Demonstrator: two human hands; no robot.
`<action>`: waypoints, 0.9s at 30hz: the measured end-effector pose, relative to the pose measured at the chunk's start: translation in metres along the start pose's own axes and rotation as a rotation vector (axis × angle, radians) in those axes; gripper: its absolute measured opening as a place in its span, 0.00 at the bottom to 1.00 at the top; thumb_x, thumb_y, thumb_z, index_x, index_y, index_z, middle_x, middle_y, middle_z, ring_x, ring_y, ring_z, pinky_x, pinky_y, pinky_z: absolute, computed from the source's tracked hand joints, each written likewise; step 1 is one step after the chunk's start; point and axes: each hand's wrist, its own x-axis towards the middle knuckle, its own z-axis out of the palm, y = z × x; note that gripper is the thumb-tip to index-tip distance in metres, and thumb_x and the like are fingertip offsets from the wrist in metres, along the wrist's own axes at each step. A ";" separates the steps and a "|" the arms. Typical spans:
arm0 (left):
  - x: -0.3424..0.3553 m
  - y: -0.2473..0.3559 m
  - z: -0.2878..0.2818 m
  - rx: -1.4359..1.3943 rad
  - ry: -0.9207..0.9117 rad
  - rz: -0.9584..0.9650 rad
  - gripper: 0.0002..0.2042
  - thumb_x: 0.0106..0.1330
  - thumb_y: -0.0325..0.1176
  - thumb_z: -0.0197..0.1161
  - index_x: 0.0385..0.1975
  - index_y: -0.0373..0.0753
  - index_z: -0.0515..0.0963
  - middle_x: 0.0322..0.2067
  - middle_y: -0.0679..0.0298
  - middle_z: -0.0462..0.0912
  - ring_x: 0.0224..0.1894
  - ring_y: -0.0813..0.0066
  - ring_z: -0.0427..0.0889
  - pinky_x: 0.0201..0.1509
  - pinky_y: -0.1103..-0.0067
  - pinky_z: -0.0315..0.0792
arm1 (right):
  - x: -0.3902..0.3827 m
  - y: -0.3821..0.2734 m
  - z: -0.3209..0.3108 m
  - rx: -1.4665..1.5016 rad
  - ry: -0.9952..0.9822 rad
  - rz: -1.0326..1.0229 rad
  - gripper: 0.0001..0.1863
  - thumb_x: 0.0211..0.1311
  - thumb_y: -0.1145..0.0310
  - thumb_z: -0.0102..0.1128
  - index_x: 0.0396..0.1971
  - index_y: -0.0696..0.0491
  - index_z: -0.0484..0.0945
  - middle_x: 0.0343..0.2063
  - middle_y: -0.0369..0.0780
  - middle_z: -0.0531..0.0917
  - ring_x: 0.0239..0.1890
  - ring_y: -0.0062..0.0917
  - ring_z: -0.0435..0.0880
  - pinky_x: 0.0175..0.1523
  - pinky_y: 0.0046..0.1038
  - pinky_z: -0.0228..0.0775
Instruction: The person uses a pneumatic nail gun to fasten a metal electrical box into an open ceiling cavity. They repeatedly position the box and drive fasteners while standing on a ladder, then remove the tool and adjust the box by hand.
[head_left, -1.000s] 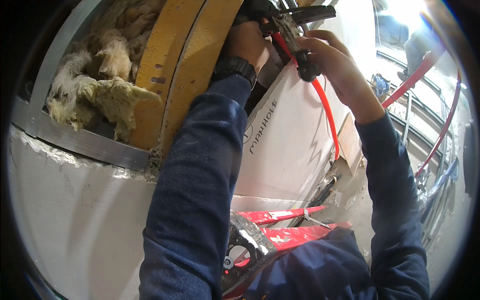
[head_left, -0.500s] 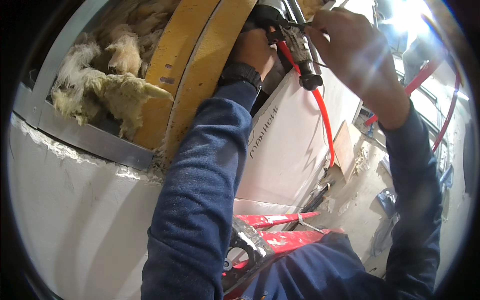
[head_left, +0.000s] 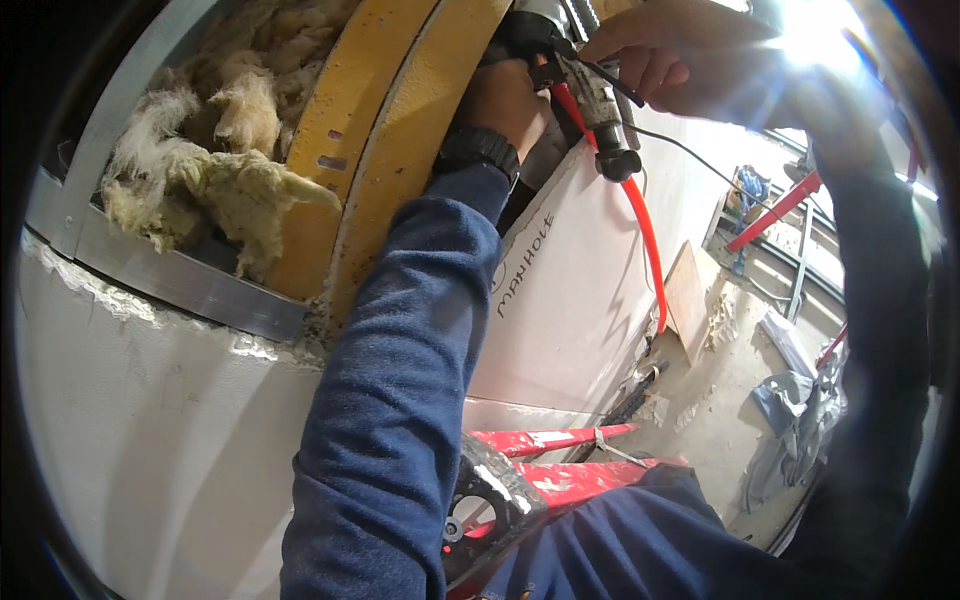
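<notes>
My left hand [head_left: 508,97], with a black watch at its wrist, reaches into the gap beside a yellow metal stud. Its fingers are hidden behind a dark round fitting [head_left: 525,35]. Against that fitting sits a scuffed grey clamp-like piece [head_left: 592,92] with a black knob at its lower end. My right hand [head_left: 665,60] is up beside it, index finger stretched toward the clamp's top, the other fingers loosely curled. A thin black rod [head_left: 618,85] slants below that finger, its lower end free. Behind the clamp hangs a bright orange-red tube [head_left: 648,235].
Yellow studs [head_left: 365,150] and loose mineral wool [head_left: 235,180] fill the opening at upper left. A white board with handwriting [head_left: 560,290] stands below the tube. Red ladder parts [head_left: 560,440] are near my legs. Crumpled plastic [head_left: 800,420] lies on the floor at right.
My right hand has shifted up and right, its index finger stretched out from a pinch. The thin black rod has swung downward to the right. My left hand stays put.
</notes>
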 end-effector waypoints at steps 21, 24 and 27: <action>-0.008 -0.011 0.000 -0.350 0.071 0.188 0.13 0.63 0.38 0.67 0.44 0.42 0.85 0.43 0.51 0.88 0.49 0.51 0.86 0.52 0.65 0.80 | 0.055 0.004 0.082 -0.290 0.588 -0.075 0.17 0.58 0.53 0.68 0.30 0.54 0.82 0.33 0.42 0.83 0.38 0.40 0.85 0.42 0.42 0.78; -0.004 -0.013 0.007 -0.389 0.100 0.197 0.13 0.62 0.36 0.67 0.45 0.42 0.84 0.44 0.52 0.87 0.50 0.51 0.86 0.54 0.65 0.80 | 0.063 -0.015 0.106 -0.264 0.847 0.066 0.14 0.59 0.58 0.69 0.37 0.53 0.83 0.35 0.41 0.85 0.38 0.39 0.86 0.43 0.39 0.78; 0.003 -0.014 0.014 -0.360 0.086 0.172 0.14 0.62 0.34 0.67 0.47 0.42 0.84 0.45 0.52 0.87 0.50 0.51 0.86 0.55 0.65 0.79 | 0.070 -0.021 0.112 -0.339 1.009 0.178 0.22 0.59 0.51 0.73 0.45 0.50 0.83 0.37 0.40 0.86 0.41 0.34 0.88 0.46 0.31 0.80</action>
